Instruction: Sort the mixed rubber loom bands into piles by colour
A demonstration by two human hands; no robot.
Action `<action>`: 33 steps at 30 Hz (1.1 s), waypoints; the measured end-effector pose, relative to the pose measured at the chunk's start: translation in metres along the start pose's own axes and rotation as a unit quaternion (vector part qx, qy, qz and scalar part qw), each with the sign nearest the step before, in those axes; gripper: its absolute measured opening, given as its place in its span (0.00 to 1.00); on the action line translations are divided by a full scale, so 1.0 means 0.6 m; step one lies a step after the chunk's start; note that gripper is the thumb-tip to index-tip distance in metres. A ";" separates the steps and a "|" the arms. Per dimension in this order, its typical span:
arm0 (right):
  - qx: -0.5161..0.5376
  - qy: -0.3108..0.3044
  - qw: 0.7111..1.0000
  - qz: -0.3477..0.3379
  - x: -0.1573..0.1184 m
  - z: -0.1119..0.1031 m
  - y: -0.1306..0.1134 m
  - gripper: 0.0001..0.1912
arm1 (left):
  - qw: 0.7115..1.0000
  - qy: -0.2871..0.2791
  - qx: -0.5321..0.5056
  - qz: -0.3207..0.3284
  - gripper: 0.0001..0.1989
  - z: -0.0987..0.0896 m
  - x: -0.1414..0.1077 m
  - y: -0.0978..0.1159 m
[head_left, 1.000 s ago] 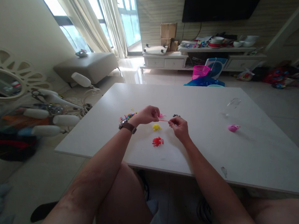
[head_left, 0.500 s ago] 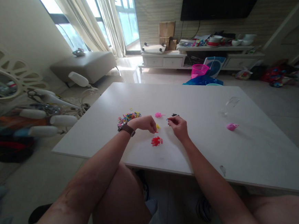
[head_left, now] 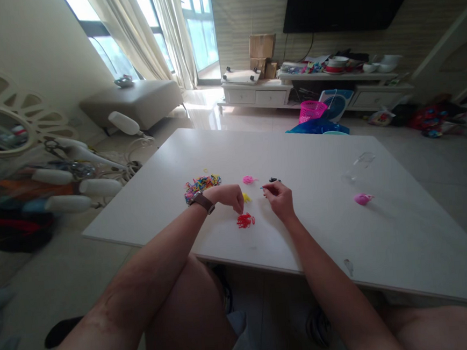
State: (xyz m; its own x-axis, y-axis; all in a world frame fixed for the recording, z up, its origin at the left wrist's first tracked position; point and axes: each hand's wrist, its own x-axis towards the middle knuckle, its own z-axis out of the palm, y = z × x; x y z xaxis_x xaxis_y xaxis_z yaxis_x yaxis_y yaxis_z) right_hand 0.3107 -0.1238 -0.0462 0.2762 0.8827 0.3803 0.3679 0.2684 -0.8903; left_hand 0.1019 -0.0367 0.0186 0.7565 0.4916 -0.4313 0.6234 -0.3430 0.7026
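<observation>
My left hand (head_left: 232,198) hangs fingers-down at the red bands (head_left: 245,221); I can't tell whether it grips one. My right hand (head_left: 279,198) pinches a small blue band (head_left: 261,187). Between my hands lie yellow bands (head_left: 246,197); beyond, pink bands (head_left: 249,179) and black bands (head_left: 274,180); left of them, a mixed pile (head_left: 204,184) on the tabletop (head_left: 322,227). I judge this step as placing by colour; next calls for light fingertips.
</observation>
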 end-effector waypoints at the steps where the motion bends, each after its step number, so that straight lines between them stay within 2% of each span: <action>1: -0.001 0.000 1.000 -0.001 0.000 0.000 0.000 0.08 | 1.000 0.007 0.001 0.000 0.06 -0.001 -0.001 0.001; 11: -0.010 -0.003 1.000 -0.004 -0.002 0.001 -0.002 0.07 | 0.999 0.049 0.015 0.017 0.02 -0.004 -0.006 0.012; 18: -0.008 -0.020 1.000 -0.014 -0.003 0.003 -0.009 0.08 | 0.983 0.157 -0.008 0.093 0.14 0.000 0.007 0.015; 21: 0.000 -0.042 0.999 -0.021 -0.005 0.006 -0.010 0.08 | 0.980 0.167 -0.024 0.104 0.17 0.004 0.013 0.015; 27: 0.008 -0.067 0.997 -0.026 -0.006 0.008 -0.011 0.09 | 0.977 0.173 0.000 0.127 0.12 0.007 0.013 0.024; 33: 0.003 -0.073 0.997 -0.028 -0.006 0.009 -0.011 0.09 | 0.974 0.180 -0.002 0.141 0.13 0.007 0.010 0.026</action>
State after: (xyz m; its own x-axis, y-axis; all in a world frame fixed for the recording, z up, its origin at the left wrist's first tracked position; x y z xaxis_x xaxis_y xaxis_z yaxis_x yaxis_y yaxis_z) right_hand 0.3023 -0.1268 -0.0434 0.1222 0.9131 0.3891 0.3729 0.3210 -0.8705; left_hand 0.1173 -0.0423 0.0247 0.7796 0.6263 0.0049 0.3988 -0.5025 0.7671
